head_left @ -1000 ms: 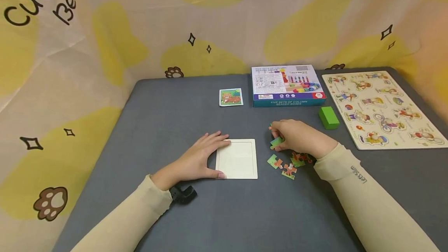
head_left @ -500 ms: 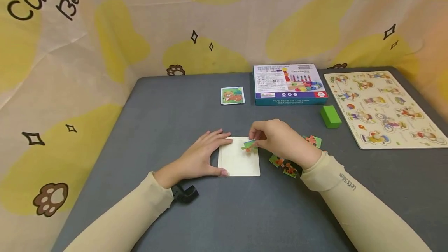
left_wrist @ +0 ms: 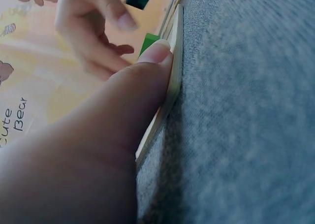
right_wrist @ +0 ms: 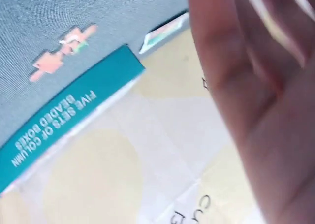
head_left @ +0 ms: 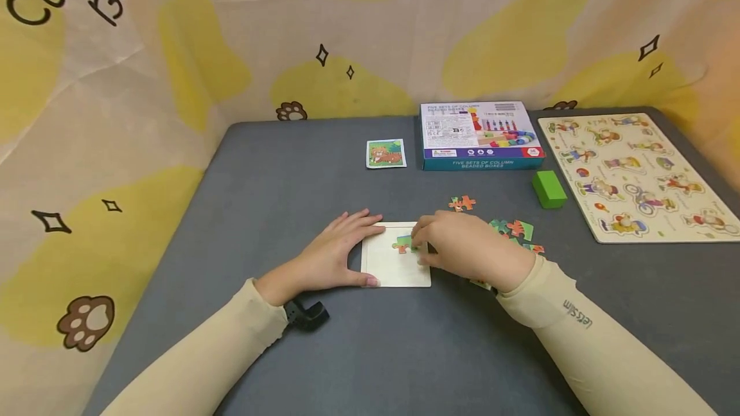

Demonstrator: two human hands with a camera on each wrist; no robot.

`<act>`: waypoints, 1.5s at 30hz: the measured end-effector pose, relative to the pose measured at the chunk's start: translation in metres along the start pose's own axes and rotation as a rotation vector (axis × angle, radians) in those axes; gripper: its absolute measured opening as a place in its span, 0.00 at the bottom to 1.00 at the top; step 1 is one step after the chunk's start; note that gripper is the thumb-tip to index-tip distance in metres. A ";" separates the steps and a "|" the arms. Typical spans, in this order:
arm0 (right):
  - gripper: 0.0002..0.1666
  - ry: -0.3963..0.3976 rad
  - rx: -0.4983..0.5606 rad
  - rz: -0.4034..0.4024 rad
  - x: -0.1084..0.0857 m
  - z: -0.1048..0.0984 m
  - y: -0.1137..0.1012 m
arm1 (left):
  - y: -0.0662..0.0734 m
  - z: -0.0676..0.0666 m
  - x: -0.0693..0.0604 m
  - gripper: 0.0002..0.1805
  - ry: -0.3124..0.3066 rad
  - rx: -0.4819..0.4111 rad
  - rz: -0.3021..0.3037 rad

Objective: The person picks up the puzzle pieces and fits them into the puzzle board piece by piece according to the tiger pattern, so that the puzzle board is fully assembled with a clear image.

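Observation:
A pale wooden puzzle tray (head_left: 393,271) lies flat on the grey table. My left hand (head_left: 324,255) rests at its left side, fingers spread and nearly straight, the thumb on the near corner and a fingertip on the far one. Inside the tray lies a green and orange jigsaw piece (head_left: 403,244). Over the tray's right edge is my right hand (head_left: 462,246), fingers loosely bent beside that piece. The left wrist view shows a gap between the right hand's thumb (left_wrist: 127,22) and fingers, with nothing held there.
Loose jigsaw pieces (head_left: 516,230) lie right of the tray, partly behind the right hand; an orange one (head_left: 462,203) lies farther back. Beyond are a picture card (head_left: 386,154), a beaded-boxes carton (head_left: 480,137), a green block (head_left: 549,189) and a large picture board (head_left: 636,178).
My right hand has picked up a jigsaw piece from the right, carried it left to the tray and let go of it there. My left hand stays on the tray.

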State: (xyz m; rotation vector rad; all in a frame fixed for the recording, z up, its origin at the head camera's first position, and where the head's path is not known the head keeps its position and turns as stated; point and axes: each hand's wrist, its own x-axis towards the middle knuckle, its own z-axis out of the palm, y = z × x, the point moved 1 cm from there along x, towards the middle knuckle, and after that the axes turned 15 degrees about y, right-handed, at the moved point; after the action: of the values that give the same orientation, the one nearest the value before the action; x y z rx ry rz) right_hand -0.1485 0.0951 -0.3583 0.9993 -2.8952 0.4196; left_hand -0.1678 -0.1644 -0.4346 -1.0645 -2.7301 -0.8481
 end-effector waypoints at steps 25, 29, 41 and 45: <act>0.33 -0.023 -0.169 -0.096 -0.004 0.015 -0.014 | 0.002 -0.004 0.005 0.52 -0.003 -0.001 0.035; 0.34 -0.039 -0.156 -0.090 -0.003 0.015 -0.013 | 0.000 -0.003 0.003 0.51 -0.016 0.010 0.033; 0.27 0.012 -0.082 0.160 0.003 -0.013 0.034 | 0.002 -0.005 0.001 0.51 -0.004 -0.008 0.041; 0.31 -0.033 -0.118 0.244 0.000 -0.014 0.064 | 0.003 -0.005 -0.001 0.50 -0.005 -0.009 0.050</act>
State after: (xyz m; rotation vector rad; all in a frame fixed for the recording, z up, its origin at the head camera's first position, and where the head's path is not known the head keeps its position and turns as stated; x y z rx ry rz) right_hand -0.1886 0.1472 -0.3601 0.6453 -3.0413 0.2406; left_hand -0.1660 -0.1655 -0.4294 -1.1327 -2.6939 -0.8517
